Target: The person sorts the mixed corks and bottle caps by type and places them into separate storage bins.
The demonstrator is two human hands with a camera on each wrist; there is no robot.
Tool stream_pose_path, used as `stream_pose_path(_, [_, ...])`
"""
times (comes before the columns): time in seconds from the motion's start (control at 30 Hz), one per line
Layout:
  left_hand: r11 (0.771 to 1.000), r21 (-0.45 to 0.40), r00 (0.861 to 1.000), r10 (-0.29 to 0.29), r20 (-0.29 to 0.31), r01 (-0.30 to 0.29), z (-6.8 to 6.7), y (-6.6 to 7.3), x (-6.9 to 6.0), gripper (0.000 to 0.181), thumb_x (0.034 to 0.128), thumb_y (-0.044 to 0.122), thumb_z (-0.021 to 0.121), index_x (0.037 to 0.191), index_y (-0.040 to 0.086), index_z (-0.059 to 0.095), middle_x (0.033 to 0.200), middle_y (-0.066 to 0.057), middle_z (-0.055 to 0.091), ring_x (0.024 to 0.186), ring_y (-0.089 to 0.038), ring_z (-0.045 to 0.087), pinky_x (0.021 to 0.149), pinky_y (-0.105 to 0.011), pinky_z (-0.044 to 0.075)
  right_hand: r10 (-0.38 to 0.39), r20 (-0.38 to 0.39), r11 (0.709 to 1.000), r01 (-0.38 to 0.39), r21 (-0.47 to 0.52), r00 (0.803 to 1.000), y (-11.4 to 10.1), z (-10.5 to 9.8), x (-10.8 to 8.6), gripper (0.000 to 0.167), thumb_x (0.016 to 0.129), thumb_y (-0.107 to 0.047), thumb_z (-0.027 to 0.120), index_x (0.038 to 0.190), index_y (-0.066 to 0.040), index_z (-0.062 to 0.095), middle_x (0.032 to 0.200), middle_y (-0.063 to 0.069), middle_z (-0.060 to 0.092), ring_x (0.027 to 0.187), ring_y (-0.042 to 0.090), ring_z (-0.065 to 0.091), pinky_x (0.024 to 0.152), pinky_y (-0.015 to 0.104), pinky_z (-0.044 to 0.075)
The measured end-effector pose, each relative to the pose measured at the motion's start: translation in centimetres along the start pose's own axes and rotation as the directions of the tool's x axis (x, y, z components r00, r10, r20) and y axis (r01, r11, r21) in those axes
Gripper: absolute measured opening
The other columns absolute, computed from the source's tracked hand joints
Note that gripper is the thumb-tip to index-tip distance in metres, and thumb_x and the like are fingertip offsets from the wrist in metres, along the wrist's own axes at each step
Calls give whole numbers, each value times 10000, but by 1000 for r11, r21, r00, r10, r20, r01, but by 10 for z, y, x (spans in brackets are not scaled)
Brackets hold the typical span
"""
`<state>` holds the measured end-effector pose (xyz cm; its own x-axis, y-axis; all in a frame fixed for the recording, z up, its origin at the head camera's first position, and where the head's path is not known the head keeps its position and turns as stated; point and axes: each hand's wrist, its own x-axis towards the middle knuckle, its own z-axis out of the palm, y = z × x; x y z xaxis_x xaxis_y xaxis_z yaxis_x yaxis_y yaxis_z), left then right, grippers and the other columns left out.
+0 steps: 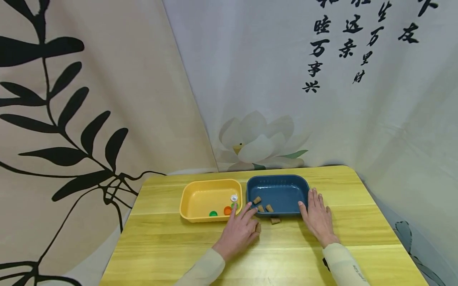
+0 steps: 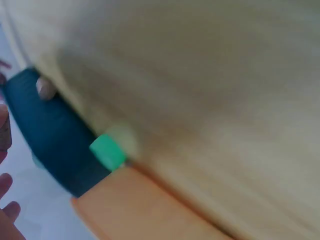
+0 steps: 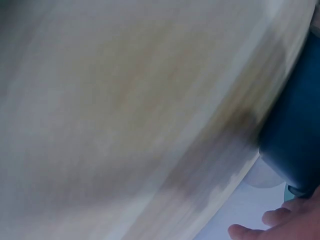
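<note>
My left hand [image 1: 239, 231] reaches over the gap between the yellow tray [image 1: 200, 219] and the blue tray [image 1: 282, 215], its fingertips at their near rims. Close to its thumb it holds a brown cork [image 2: 5, 134], partly hidden by the fingers. A green bottle cap [image 1: 234, 205] lies by one fingertip, near a white cap [image 1: 234, 198] and an orange cap [image 1: 227, 210]. Another green cap [image 1: 213, 213] is farther left. Three corks [image 1: 269, 208] lie in the blue tray. My right hand [image 1: 318, 220] rests with extended fingers against that tray's right side.
One more cork [image 1: 275, 221] lies on the wooden table [image 1: 286, 254] just in front of the blue tray. In the left wrist view a green piece [image 2: 109, 151] shows where the two trays meet. Hanging cloth [image 1: 358, 127] stands behind the table.
</note>
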<state>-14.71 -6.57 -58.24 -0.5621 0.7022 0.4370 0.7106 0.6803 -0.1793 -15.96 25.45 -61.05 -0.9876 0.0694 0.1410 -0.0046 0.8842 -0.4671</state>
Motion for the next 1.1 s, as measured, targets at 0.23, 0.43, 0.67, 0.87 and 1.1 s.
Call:
stream_pose_path(0.23, [994,-22,994,-105,-26,104,3,-6,37,397,899,532,776,1123,207,737,1484,-46,562,1489,-307,396,1182,-664,259,12,26,1000,-11,-13,1000,1,0,0,797,1114,-536,252,1628,60,129,1703,254,89,1530,507,147,1099,802,176])
stream_pose_path(0.43, [979,-41,978,-198,66,201,12,-9,66,359,943,520,726,1131,215,747,1500,-52,543,1503,-305,371,1193,-661,231,14,24,1000,-13,-12,1000,0,0,0,787,1118,-523,255,1623,70,139,1702,256,87,1526,513,153,1095,805,178])
stream_pose_path(0.67, [963,22,952,-269,148,269,24,-12,92,370,936,542,726,1145,238,757,1499,-44,539,1474,-327,405,1170,-672,279,21,19,1000,-20,-8,1000,-1,1,0,789,1117,-528,260,1626,63,143,1701,253,105,1531,502,153,1107,793,180])
stream_pose_path(0.87, [946,84,913,-324,246,313,32,-8,107,396,937,592,693,1164,280,778,1491,-12,548,1484,-319,379,1166,-701,251,23,17,999,-22,-24,1000,0,1,-1,786,1119,-523,262,1624,67,142,1699,258,109,1528,503,160,1110,790,188])
stream_pose_path(1.1, [931,156,880,-363,307,330,40,-5,115,403,941,625,659,1168,313,773,1453,11,582,1479,-322,393,1154,-723,247,32,29,999,-31,-39,999,0,0,0,791,1118,-532,245,1629,60,126,1705,248,90,1538,490,145,1124,777,188])
